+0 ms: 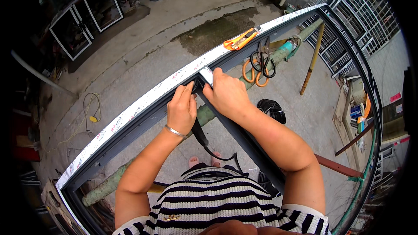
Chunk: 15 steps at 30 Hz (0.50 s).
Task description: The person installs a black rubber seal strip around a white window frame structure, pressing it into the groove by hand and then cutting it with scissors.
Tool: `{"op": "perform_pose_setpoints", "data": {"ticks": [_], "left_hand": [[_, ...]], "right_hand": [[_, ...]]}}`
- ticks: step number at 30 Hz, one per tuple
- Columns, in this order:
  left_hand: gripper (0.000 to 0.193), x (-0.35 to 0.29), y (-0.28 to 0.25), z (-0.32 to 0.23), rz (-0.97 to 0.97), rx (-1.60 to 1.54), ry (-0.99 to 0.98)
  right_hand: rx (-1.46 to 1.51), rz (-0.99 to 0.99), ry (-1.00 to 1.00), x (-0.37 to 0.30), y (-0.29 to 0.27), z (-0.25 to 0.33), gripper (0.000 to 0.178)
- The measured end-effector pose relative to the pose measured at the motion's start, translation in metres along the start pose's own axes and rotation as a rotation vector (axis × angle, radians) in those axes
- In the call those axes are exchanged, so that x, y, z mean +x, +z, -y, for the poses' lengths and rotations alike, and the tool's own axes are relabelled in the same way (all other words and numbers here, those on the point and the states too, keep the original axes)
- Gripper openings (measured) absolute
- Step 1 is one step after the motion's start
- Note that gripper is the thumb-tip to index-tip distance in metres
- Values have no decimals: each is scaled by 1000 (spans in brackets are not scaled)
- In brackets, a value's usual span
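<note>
Big frame (174, 78) here, its crossbar (244, 140) gripped by the right hand (230, 93) at the far joint; left of that, the dangling black strip (199, 132), pinched by the left hand (182, 106), could get twisted if its tail's snagged.

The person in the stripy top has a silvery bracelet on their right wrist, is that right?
Nearly, but you've got the wrong wrist! The head view shows the silvery bracelet at the wrist of the left hand. The top is stripy, just as you said.
</note>
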<state>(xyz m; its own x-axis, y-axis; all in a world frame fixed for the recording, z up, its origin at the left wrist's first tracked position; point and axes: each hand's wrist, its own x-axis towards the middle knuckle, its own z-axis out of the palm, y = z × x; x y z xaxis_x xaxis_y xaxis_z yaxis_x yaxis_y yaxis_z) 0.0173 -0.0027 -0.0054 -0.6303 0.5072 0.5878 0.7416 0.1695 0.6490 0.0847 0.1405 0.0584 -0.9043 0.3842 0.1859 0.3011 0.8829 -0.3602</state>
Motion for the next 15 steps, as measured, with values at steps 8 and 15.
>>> {"op": "perform_pose_setpoints", "data": {"ticks": [8, 15], "left_hand": [[35, -4, -2, -2, -6, -21, -71], [35, -7, 3, -4, -53, -54, -113]], "right_hand": [[110, 86, -18, -1, -2, -10, 32], [166, 158, -1, -4, -13, -20, 33]]}}
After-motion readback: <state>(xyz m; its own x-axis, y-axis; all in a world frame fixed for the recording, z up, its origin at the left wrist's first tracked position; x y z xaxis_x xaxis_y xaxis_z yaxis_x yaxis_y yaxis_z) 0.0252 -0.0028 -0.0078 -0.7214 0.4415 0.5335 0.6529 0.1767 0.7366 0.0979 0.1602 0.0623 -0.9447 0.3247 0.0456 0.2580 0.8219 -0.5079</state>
